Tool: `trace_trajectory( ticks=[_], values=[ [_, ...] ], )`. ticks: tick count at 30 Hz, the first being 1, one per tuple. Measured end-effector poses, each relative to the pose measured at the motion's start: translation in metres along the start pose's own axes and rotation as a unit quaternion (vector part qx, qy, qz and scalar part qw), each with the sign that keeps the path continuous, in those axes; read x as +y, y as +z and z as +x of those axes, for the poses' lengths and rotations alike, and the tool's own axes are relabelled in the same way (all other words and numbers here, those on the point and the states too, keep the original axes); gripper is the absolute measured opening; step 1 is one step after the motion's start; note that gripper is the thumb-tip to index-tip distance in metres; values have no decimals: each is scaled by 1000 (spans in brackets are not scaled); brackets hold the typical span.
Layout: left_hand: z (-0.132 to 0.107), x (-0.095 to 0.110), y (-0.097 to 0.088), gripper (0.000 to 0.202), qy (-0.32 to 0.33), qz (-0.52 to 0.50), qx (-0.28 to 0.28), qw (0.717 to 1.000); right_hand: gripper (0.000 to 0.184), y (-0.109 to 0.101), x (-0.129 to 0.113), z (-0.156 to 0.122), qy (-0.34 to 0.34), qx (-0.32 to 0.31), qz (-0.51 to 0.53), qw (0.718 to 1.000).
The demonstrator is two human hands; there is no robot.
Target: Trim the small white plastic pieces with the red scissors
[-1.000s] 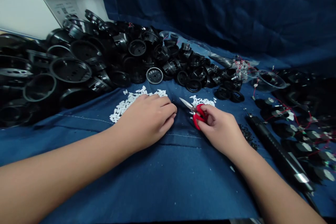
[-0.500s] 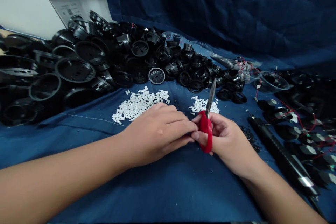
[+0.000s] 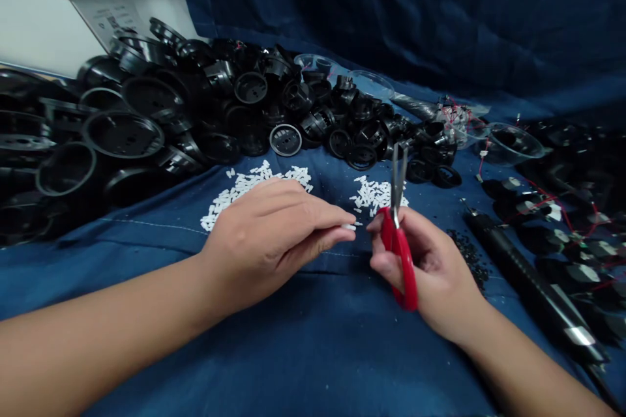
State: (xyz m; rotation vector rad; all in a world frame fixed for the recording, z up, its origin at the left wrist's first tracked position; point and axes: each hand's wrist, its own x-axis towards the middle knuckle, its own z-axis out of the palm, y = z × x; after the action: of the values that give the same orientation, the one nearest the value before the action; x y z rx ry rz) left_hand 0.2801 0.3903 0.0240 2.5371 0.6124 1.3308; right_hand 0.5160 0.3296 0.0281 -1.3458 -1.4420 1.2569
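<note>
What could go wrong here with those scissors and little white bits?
The scissors in the right hand stand with their blades up, close to the left fingertips, so a slip might nick them. The tiny white piece pinched there could also drop and get lost in the white pile.

Left hand (image 3: 264,244) palm down, fingertips (image 3: 342,221) pinched together, right hand (image 3: 430,267) curled just beside it

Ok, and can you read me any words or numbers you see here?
Label on the white panel: small print and a square code, too small and blurred to read.
Red-handled scissors: no readable lettering.
Nothing else is readable.
</note>
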Motion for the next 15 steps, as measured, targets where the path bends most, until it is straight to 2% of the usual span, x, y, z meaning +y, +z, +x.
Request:
trace_trajectory(
  ticks=[4,9,15],
  values=[
    [-1,2,-3,10,-20,-4,25,999,37,-2,5,-5,-15,-71,-49,996],
    [-2,3,-3,12,-35,6,53,998,43,-2,11,-7,11,-146,11,989],
    [-2,1,-1,9,-50,14,58,997,60,0,1,-7,36,-202,39,978]
  ],
)
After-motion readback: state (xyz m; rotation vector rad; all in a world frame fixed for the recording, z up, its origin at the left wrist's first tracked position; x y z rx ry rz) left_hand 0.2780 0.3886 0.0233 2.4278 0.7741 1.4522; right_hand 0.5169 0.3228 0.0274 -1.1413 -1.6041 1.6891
